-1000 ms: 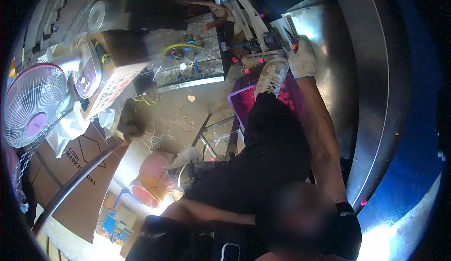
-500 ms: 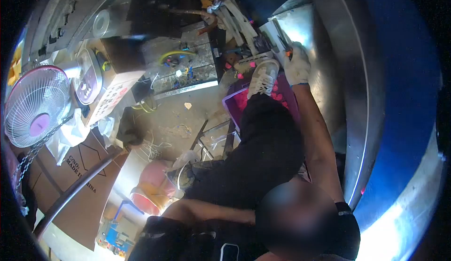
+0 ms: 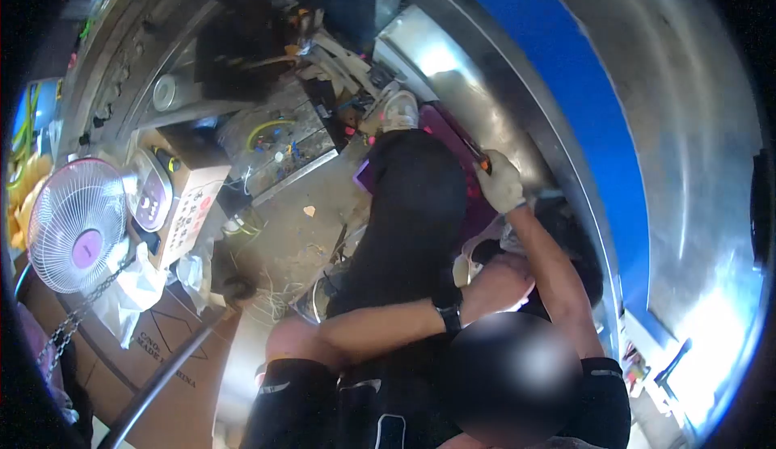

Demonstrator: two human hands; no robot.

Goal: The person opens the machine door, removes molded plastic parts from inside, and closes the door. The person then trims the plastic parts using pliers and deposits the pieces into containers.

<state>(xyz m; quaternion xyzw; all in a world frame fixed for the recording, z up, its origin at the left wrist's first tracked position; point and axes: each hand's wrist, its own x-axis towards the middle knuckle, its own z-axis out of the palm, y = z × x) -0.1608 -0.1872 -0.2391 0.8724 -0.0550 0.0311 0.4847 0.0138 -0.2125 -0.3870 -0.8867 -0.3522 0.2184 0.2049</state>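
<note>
My right hand (image 3: 502, 182), in a whitish glove, is closed round the orange-marked handle of a long dark tool (image 3: 471, 147). The tool points up and left over the purple bin (image 3: 440, 122). My left hand (image 3: 499, 282), bare and with a dark band at the wrist, reaches across my lap beneath the right forearm. Its fingers are blurred, and I cannot make out whether they hold anything. Near it are a whitish cloth-like item (image 3: 512, 241) and a pale rounded object (image 3: 462, 269). My dark-trousered leg (image 3: 412, 198) covers part of the bin.
A fan (image 3: 77, 227) and a cardboard box (image 3: 190, 206) stand at the left. A metal bar (image 3: 166, 372) slants across the lower left. Small coloured pieces lie on a wooden board (image 3: 283, 138). A curved metal surface (image 3: 517, 85) runs along the right.
The view has swung to the right. My gloved right hand has drawn back toward my body with the tool. My left hand, hidden before, now shows under the right forearm.
</note>
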